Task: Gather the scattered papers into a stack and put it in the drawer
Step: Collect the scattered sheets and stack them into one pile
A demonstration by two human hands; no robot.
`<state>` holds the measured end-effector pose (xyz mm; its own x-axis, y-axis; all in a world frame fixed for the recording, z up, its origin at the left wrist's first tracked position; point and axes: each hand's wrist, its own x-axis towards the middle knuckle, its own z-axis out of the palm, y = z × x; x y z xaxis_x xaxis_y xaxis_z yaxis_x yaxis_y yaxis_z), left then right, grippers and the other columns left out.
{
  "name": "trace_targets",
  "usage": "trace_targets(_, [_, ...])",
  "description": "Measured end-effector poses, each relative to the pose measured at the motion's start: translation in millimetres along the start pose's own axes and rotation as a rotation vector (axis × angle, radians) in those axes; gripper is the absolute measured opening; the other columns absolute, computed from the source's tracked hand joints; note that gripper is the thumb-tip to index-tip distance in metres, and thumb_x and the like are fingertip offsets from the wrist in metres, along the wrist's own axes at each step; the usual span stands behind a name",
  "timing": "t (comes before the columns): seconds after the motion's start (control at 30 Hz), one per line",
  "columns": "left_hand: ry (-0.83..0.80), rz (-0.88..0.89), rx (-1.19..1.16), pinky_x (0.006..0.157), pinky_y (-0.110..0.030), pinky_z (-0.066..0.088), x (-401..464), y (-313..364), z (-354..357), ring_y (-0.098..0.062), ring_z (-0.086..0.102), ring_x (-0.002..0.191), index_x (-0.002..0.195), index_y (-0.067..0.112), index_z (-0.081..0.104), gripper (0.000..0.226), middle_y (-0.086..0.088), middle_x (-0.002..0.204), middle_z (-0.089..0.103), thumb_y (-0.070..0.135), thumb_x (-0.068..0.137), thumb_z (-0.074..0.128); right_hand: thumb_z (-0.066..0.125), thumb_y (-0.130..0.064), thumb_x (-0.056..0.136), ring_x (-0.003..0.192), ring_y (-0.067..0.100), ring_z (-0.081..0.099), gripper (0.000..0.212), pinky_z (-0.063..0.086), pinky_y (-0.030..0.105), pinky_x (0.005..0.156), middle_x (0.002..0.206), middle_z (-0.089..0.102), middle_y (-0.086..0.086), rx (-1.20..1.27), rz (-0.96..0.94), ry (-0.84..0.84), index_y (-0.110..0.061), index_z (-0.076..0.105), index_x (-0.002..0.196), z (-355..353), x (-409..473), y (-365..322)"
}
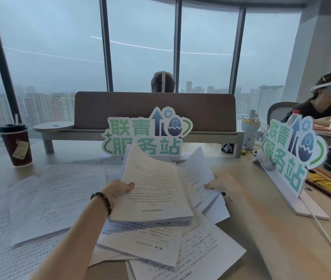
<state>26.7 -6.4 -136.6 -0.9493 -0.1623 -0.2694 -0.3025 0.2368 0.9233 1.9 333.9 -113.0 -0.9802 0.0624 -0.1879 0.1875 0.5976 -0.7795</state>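
Head view: both hands (pixel 118 190) on paper stack (pixel 152 190)

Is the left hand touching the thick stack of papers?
Touching. The head view shows the left hand gripping the thick stack of papers at its left edge, thumb on the top sheet.

Single head view: looks forward, down over desk (pixel 247 209), close on hands, window wall beyond.

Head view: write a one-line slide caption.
Left hand holds a thick paper stack while the right hand grips loose sheets above scattered papers on the desk.
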Motion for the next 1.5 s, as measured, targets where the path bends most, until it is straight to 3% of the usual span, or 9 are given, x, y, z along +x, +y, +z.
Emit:
trace_targets(0.1, [0.001, 0.005, -0.001, 0.093, -0.058, 0.053, 1, 0, 0, -0.040, 0.068, 0.100, 0.113, 0.002, 0.065, 0.026, -0.021, 0.109, 0.071, 0.019, 0.094, 0.066, 0.069, 0.003, 0.076, 0.101, 0.032, 0.066, 0.043, 0.057, 0.046, 0.092, 0.113, 0.067, 0.013, -0.084, 0.036, -0.079, -0.007, 0.064, 0.118, -6, -2, -2])
trace_targets(0.2, [0.006, 0.005, 0.015, 0.092, -0.057, 0.053, 3, -1, -1, -0.041, 0.068, 0.100, 0.116, 0.000, 0.063, 0.030, -0.023, 0.110, 0.070, 0.020, 0.094, 0.066, 0.069, -0.007, 0.084, 0.104, 0.030, 0.065, 0.037, 0.056, 0.041, 0.093, 0.115, 0.066, 0.012, -0.097, 0.071, -0.085, -0.011, 0.062, 0.121, -5, -6, -3])
trace_targets(0.3, [0.005, -0.002, 0.041, 0.093, -0.057, 0.053, 6, -2, -2, -0.040, 0.068, 0.100, 0.117, 0.001, 0.063, 0.033, -0.021, 0.110, 0.070, 0.023, 0.093, 0.068, 0.073, -0.021, 0.090, 0.103, 0.027, 0.067, 0.031, 0.056, 0.034, 0.082, 0.115, 0.068, 0.012, 0.017, 0.109, -0.086, -0.009, 0.063, 0.117, -1, -4, -1])
trace_targets(0.43, [0.001, 0.001, 0.054, 0.092, -0.058, 0.053, 8, -3, -3, -0.041, 0.068, 0.100, 0.117, 0.001, 0.064, 0.035, -0.021, 0.110, 0.071, 0.024, 0.092, 0.068, 0.071, -0.020, 0.091, 0.094, 0.024, 0.065, 0.026, 0.053, 0.029, 0.068, 0.113, 0.068, 0.010, 0.040, 0.112, -0.083, -0.009, 0.063, 0.114, -5, 2, 0])
trace_targets(0.63, [-0.006, 0.007, 0.051, 0.091, -0.058, 0.053, 8, -3, -3, -0.041, 0.068, 0.100, 0.120, 0.000, 0.062, 0.037, -0.022, 0.112, 0.070, 0.023, 0.092, 0.068, 0.065, 0.009, 0.083, 0.111, 0.033, 0.066, 0.047, 0.056, 0.047, 0.092, 0.124, 0.066, 0.014, 0.035, 0.145, -0.284, -0.008, 0.059, 0.126, -16, 2, 7])
trace_targets(0.73, [-0.007, 0.004, 0.060, 0.092, -0.058, 0.053, 8, -2, -2, -0.041, 0.068, 0.101, 0.120, 0.000, 0.061, 0.037, -0.022, 0.113, 0.069, 0.023, 0.093, 0.068, 0.072, -0.007, 0.087, 0.105, 0.032, 0.070, 0.039, 0.055, 0.050, 0.094, 0.117, 0.071, 0.015, 0.114, 0.119, -0.267, -0.008, 0.060, 0.125, -11, -2, 4])
trace_targets(0.87, [-0.013, -0.004, 0.051, 0.092, -0.058, 0.053, 7, -2, -2, -0.041, 0.068, 0.100, 0.119, 0.001, 0.063, 0.034, -0.021, 0.111, 0.070, 0.023, 0.093, 0.067, 0.070, -0.015, 0.091, 0.086, 0.029, 0.070, 0.019, 0.059, 0.040, 0.076, 0.097, 0.071, 0.015, 0.215, 0.078, -0.154, -0.005, 0.063, 0.106, -5, -8, -2])
trace_targets(1.13, [-0.016, -0.027, 0.040, 0.093, -0.058, 0.052, 5, -1, 1, -0.041, 0.068, 0.101, 0.120, 0.002, 0.062, 0.035, -0.021, 0.112, 0.070, 0.025, 0.093, 0.066, 0.073, -0.013, 0.089, 0.060, 0.026, 0.072, 0.015, 0.056, 0.030, 0.050, 0.076, 0.074, 0.014, 0.379, -0.053, -0.065, 0.000, 0.069, 0.096, -17, -20, -34])
trace_targets(1.5, [-0.031, -0.028, 0.069, 0.096, -0.059, 0.050, 9, -3, -1, -0.041, 0.066, 0.105, 0.123, 0.000, 0.060, 0.042, -0.023, 0.116, 0.068, 0.029, 0.094, 0.065, 0.072, -0.023, 0.089, 0.078, 0.023, 0.072, 0.017, 0.059, 0.034, 0.071, 0.097, 0.074, 0.011, 0.280, -0.332, -0.077, -0.007, 0.069, 0.092, -62, -44, -118])
